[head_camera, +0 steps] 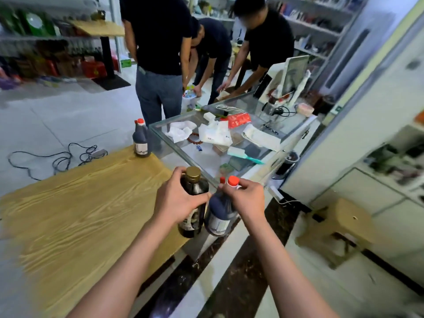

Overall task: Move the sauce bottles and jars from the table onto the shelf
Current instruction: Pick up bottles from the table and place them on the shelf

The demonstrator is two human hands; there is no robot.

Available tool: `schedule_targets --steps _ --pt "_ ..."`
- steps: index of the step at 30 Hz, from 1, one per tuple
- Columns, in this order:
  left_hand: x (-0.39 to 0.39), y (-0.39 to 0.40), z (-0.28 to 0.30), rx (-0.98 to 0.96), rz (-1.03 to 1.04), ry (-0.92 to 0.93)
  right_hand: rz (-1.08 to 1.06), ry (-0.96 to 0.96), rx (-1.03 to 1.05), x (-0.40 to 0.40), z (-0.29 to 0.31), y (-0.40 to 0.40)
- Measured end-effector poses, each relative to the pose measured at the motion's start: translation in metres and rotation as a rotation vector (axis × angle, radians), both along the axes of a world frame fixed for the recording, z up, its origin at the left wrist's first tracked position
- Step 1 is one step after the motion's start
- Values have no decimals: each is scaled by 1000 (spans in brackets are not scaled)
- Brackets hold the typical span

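Observation:
My left hand (pixel 177 198) grips a dark glass bottle with a gold cap (pixel 193 180) around its shoulder. My right hand (pixel 244 198) holds a dark sauce bottle with a red cap (pixel 221 214) by its neck, tilted. Both bottles hang over the right edge of the wooden table (pixel 75 216), side by side and nearly touching. A second red-capped dark sauce bottle (pixel 141 140) stands upright at the table's far corner. Store shelves (pixel 316 26) line the back wall, blurred.
A glass counter (pixel 206 157) cluttered with papers, tissues and a brush stands just past the table. Three people bend over the floor behind it. A tan plastic stool (pixel 341 228) sits at the right. Cables (pixel 59 157) lie on the floor at the left.

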State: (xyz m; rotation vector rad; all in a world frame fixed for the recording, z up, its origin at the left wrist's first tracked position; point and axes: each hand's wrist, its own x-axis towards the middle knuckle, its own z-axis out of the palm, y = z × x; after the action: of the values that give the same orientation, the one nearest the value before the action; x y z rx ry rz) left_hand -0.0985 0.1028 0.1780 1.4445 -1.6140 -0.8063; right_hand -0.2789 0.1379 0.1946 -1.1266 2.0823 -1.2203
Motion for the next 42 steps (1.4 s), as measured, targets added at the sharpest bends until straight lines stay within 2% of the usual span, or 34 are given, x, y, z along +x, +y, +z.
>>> schedule_targets --steps 6,13,18,22,30,35,42 --pt "-75 30 28 -150 -146 -86 -121 39 -78 -66 31 75" --pt "-198 103 63 -247 -337 -21 -229 62 -165 -163 54 181" --pt "-296 172 79 -226 -436 -42 -364 -9 -269 -253 70 277" --pt "-374 226 88 -145 -483 49 -482 -62 -370 -328 81 361" --pt "-514 333 106 -86 -585 123 -527 59 -432 -445 92 514" --pt "-585 384 119 -118 -717 137 -655 118 -440 -496 102 577" --pt "-670 421 129 -107 -892 177 -802 139 -462 -547 107 622"
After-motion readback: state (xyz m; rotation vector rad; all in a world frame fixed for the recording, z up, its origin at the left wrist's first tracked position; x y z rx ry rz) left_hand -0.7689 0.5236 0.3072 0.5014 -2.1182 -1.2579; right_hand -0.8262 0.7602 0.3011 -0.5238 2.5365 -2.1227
